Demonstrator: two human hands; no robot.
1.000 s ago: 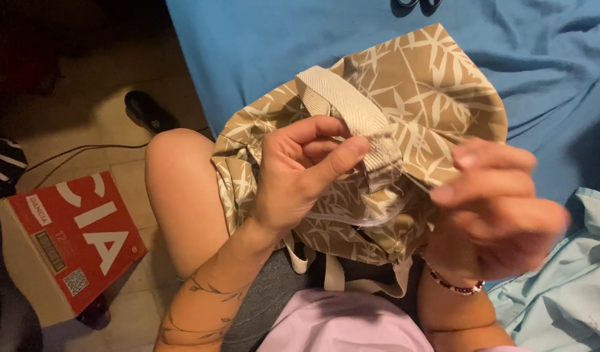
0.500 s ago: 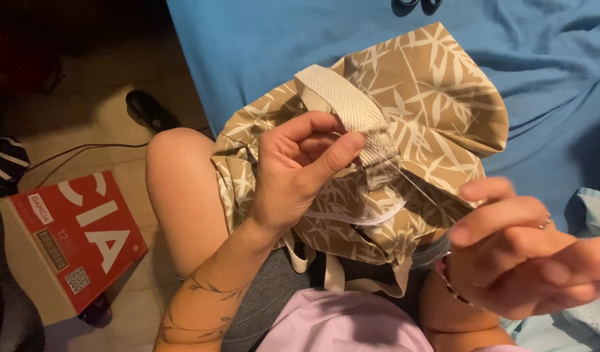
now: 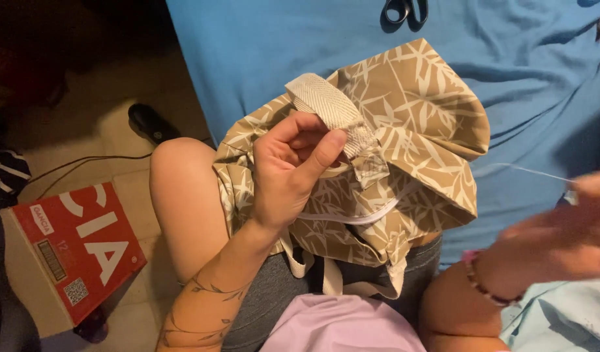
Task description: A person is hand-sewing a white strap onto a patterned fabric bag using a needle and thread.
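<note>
L hand (image 3: 290, 173) pinches the strap (image 3: 332, 111) w/ thumb & fingers, bag (image 3: 411, 163) bunched on the lap just right of it. Strap's long axis runs up-left from the thumb. Thread (image 3: 528, 171) stretches taut rightward to the R hand (image 3: 561, 241), blurred, seemingly clenched on the thread's end, well apart from the seam.

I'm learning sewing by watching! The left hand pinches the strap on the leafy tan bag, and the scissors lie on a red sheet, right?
Almost. The left hand does pinch the strap on the bag, but the head view shows the scissors on a blue sheet.
</note>
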